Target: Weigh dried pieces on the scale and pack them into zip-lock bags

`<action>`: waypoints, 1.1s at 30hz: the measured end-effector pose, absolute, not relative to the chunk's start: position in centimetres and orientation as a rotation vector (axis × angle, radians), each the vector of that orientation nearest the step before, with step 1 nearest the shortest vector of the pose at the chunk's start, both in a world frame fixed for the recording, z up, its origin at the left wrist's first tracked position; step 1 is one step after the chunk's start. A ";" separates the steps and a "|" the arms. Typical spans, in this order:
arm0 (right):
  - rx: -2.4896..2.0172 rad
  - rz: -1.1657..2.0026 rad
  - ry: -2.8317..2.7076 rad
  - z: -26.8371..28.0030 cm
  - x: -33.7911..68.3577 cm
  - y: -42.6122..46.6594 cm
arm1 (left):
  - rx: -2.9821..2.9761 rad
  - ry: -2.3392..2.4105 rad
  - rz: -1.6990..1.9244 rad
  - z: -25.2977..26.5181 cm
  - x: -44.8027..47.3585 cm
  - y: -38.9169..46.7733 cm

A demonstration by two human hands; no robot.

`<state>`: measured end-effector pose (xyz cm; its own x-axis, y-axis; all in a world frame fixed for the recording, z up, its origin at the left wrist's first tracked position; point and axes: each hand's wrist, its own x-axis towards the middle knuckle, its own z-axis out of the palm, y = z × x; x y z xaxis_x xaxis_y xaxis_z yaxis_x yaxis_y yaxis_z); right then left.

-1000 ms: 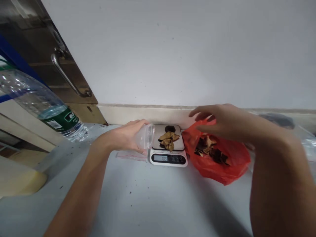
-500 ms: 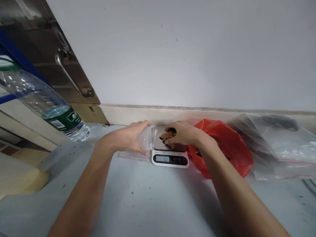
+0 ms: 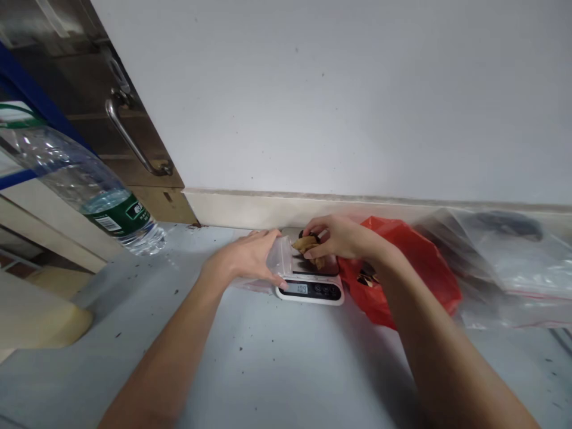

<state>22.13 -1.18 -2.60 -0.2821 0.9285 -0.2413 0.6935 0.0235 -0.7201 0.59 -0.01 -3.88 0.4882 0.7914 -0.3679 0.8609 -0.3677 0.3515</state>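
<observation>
Head view: we hold a clear plastic zip bag (image 3: pixel 279 256) in our left hand (image 3: pixel 245 257), its grip curved round the bag beside a white digital scale (image 3: pixel 311 291); our right hand (image 3: pixel 346 239) pinches wrinkled brown dried pieces (image 3: pixel 302 243) over the scale, near a red plastic bag (image 3: pixel 413 262).
</observation>
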 end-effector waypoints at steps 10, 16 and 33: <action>-1.451 1.044 -2.084 -0.9 21.0 -2.3 | 2.174 1.258 0.039 -3.6 1.4 -0.2; -1.208 1.004 -1.823 -1.3 21.0 -1.9 | 2.115 1.190 0.192 -3.1 1.1 -0.2; -0.890 0.789 -1.936 0.6 22.7 -3.8 | 1.917 0.841 0.741 -0.8 -0.7 -0.7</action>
